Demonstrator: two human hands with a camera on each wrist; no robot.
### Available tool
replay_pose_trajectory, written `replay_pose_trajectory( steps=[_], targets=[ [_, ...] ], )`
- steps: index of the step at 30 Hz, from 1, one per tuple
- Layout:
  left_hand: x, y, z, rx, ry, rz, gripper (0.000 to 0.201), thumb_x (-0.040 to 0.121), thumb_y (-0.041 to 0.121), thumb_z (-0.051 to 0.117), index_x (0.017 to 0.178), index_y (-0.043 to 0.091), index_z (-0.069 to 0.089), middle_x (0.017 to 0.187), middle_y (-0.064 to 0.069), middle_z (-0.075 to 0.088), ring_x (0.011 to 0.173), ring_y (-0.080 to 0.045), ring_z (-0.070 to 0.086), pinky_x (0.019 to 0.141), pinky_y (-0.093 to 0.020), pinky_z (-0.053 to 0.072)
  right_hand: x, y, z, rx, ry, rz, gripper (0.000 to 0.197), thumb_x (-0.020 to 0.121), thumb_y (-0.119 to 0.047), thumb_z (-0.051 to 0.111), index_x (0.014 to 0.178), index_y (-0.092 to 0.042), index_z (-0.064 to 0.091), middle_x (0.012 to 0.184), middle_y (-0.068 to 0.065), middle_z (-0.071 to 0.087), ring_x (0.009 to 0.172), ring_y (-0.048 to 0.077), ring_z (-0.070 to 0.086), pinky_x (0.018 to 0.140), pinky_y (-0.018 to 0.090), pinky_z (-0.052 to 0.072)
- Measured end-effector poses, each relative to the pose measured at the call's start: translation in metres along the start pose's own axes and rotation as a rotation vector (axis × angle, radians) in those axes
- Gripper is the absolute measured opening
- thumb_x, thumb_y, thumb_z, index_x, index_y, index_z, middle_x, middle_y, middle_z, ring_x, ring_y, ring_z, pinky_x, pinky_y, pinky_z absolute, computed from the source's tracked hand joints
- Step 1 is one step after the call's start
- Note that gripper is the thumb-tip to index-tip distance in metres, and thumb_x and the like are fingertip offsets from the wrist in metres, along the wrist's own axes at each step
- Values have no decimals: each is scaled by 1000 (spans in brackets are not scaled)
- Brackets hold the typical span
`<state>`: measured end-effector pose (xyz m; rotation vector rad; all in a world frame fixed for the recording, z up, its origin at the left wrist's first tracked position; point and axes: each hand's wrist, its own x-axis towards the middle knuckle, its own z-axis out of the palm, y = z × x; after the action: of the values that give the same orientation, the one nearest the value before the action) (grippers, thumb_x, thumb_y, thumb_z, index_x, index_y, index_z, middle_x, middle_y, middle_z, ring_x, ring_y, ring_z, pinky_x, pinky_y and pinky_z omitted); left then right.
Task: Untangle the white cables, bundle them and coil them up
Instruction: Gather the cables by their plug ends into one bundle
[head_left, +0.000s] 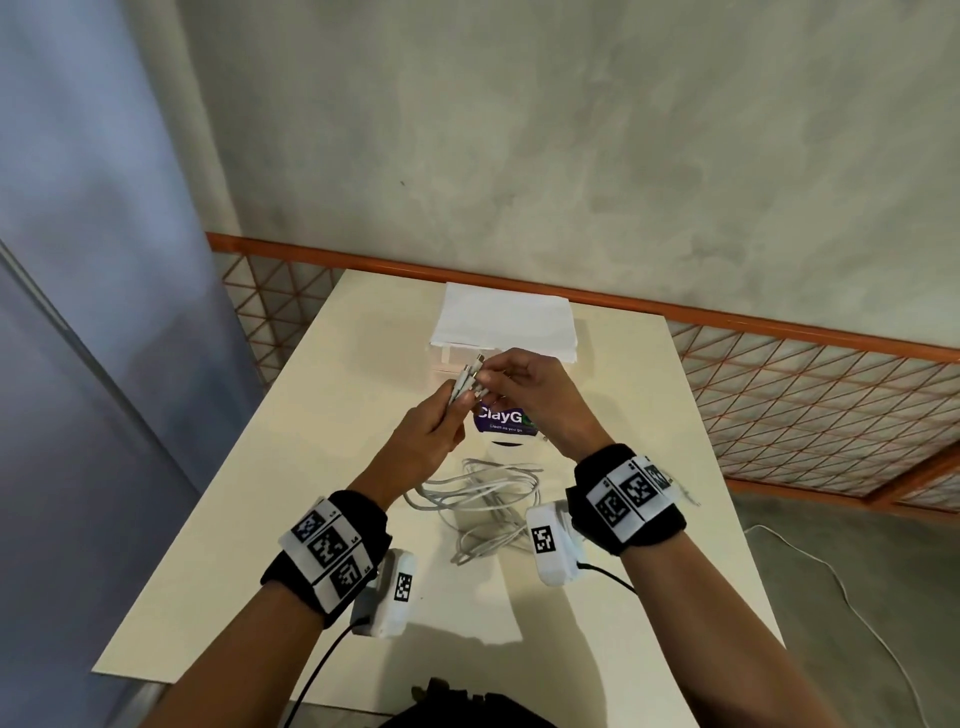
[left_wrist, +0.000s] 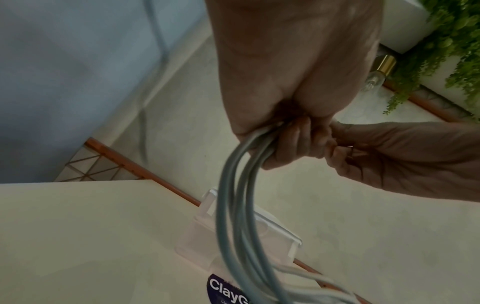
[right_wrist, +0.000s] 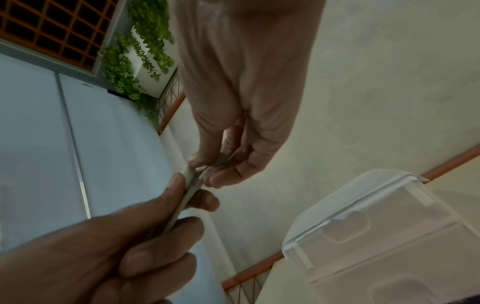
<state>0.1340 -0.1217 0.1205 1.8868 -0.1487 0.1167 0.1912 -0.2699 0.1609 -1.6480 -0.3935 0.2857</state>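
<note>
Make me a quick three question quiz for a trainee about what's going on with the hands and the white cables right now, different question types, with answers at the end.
1. True or false: the left hand grips several white cables together near their plug ends.
2. Multiple choice: the right hand is A) flat on the table, B) pinching the plug ends, C) lifting the clear plastic box.
3. Fill in: the slack of the cables lies loose on the ____.

Key: 1 true; 2 B; 3 table.
</note>
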Motion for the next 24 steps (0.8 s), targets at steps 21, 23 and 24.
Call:
replay_pose_trajectory(
  steps=[21,23,24],
  targets=[
    [4,-8,6,79,-24,-46,29,101,35,27,93,12,43,63,1,37,45,-7,28,46,-15,27,-3,-9,-5,-155,-153,71,36,98,-4,38,134,-2,45,103,19,65,84,24,66,79,19,56],
    [3,-7,7,57,-73,-57,29,101,35,28,101,10,42,67,0,39,47,-7,30,47,-15,29,-1,-7,-5,-163,-92,59,35,96,-4,45,131,-2,51,100,17,66,79,20,66,78,22,56],
    [2,-3,8,41,-104,-59,26,101,34,29,105,11,42,67,3,38,45,-6,32,47,-15,29,0,-7,-4,-162,-47,47,34,93,-5,51,127,-2,56,99,16,67,76,19,67,78,25,56]
  ],
)
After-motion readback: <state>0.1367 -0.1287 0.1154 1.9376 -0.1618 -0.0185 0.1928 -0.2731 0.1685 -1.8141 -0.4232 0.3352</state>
